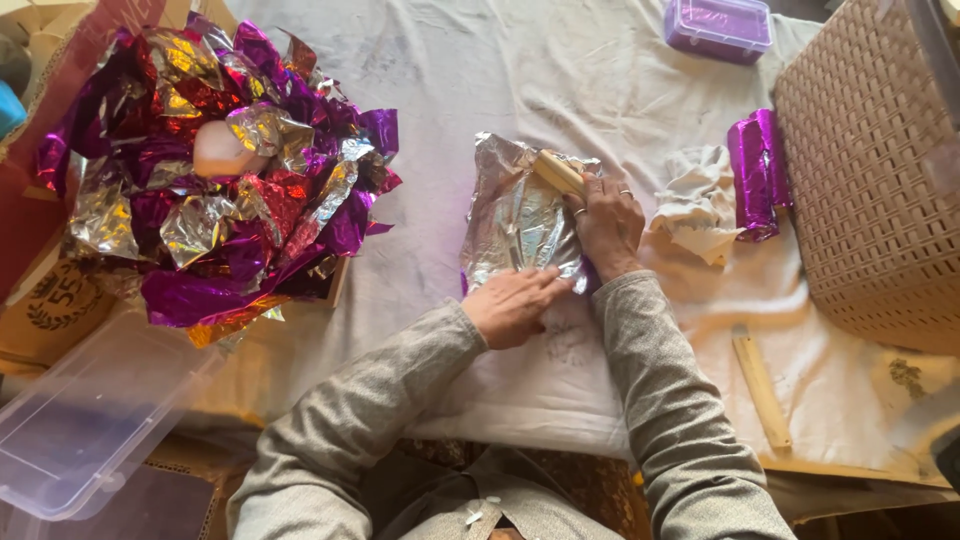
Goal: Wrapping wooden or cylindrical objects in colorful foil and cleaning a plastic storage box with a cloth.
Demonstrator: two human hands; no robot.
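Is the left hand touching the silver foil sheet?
Touching. The head view shows the left hand lying with fingers flat on the foil sheet's lower edge.

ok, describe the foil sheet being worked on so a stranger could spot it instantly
On the white cloth covering the table, look at centre, between the heap of crumpled foil and the woven basket. The silver foil sheet lies flat under both hands, with a pale wooden stick at its top edge. Unlike the heap's purple, red and gold pieces, it shows plain silver.
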